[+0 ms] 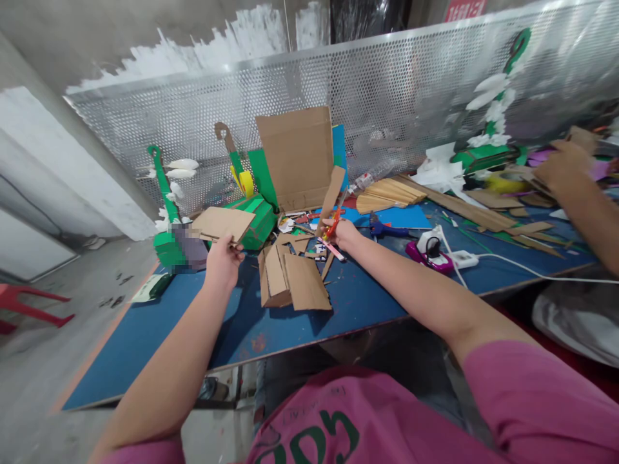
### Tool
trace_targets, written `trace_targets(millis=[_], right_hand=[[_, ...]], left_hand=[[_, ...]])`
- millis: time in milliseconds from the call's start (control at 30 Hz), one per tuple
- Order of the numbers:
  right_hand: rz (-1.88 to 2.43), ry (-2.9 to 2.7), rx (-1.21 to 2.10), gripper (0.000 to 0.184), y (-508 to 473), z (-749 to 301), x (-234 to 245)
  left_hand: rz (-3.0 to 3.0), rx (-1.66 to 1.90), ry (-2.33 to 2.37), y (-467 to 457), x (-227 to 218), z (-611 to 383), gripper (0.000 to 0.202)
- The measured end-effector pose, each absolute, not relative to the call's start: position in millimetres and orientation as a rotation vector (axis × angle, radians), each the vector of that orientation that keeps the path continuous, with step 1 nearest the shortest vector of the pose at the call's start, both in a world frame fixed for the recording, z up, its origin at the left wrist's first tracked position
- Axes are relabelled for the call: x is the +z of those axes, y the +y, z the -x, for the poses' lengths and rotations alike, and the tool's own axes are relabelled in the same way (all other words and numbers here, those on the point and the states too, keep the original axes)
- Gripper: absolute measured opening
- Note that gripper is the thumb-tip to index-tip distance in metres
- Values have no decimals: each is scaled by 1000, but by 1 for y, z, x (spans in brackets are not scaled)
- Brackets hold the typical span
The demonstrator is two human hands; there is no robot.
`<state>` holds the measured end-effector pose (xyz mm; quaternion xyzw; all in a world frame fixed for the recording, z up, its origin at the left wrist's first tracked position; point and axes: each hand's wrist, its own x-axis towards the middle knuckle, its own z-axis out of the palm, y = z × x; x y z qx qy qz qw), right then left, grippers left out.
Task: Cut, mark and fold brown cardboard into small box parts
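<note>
My left hand (224, 261) pinches a flat piece of brown cardboard (226, 222) by its near edge, at the left part of the table. A smaller strip seems to lie beneath that piece. Farther right, my right hand (344, 235) is closed around the red-orange handles of a pair of scissors (333, 222). An upright cardboard strip (333, 192) stands just behind the scissors; whether they touch is unclear. Close below my right hand lies a pink utility knife (332, 249). Between my hands sits a folded cardboard box shape (278, 277) with an open flap.
Green cardboard shapes (169, 248) with hooked necks stand along the perforated metal panel (207, 106). A blue glue gun (387, 229) and a purple-and-white power strip (435, 254) with a white cord lie at right. Another person's hand (563, 167) works at the far right.
</note>
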<state>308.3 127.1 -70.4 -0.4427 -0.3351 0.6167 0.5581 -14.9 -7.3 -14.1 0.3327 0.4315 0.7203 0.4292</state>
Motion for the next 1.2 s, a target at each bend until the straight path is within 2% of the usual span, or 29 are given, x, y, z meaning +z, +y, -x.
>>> trace_targets(millis=[167,400,567,800,967,1200], right_hand=[[1088,-683,1422,26,125,-307,-63],[1107,-695,1383,32,122,-306,-64],[1118,-758,1395,30,120,-304,-66],[1075,-866,1371,34,112,-302,-62],[962,-1059,1271,44,101,-297,-56],[1013,-1086,1339,47,95,-292,-54]], left_hand=[[-861,1754,1125,-7,-17,12,43],[-1086,1613,1269,-13,-26,-2,43],[-1185,1452,1146,-24,-21,-6,39],[-1063,1221,1101,-29,-16,-9,50],[-1034,1198,1092,-29,-14,-10,51],[-1037,1264,1147,-26,-17,-7,56]])
